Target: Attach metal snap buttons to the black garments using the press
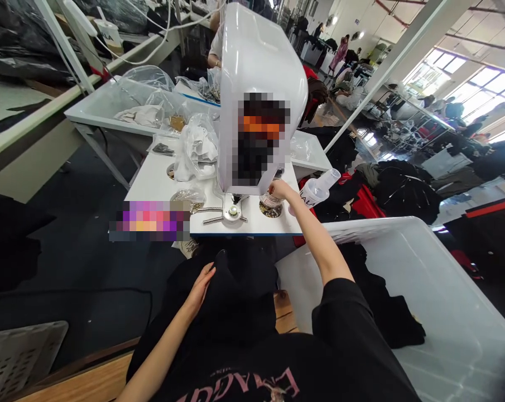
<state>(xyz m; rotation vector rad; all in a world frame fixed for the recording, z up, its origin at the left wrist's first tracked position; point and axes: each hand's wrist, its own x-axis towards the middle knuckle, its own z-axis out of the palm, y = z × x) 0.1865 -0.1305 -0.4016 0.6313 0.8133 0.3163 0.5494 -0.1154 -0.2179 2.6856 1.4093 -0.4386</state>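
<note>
My left hand (200,288) lies flat on a black garment (231,296) in my lap, its fingers apart. My right arm stretches forward, and my right hand (281,190) is over a small jar (270,200) on a white worktable (160,187). Its fingertips hide the top of the jar. Gold metal studs fill a round dish (270,210) just below that hand. To the left stands a white-hooded press machine (256,95), with a steel base plate and springs (233,211). A plastic spray bottle (314,191) stands just right of my right hand.
A large transparent plastic bin (419,268) holding black cloth stands at my right. Plastic bags of white items and studs (196,148) lie on the table. Black and red garments (403,192) are heaped beyond it. A person (215,53) sits behind the machine.
</note>
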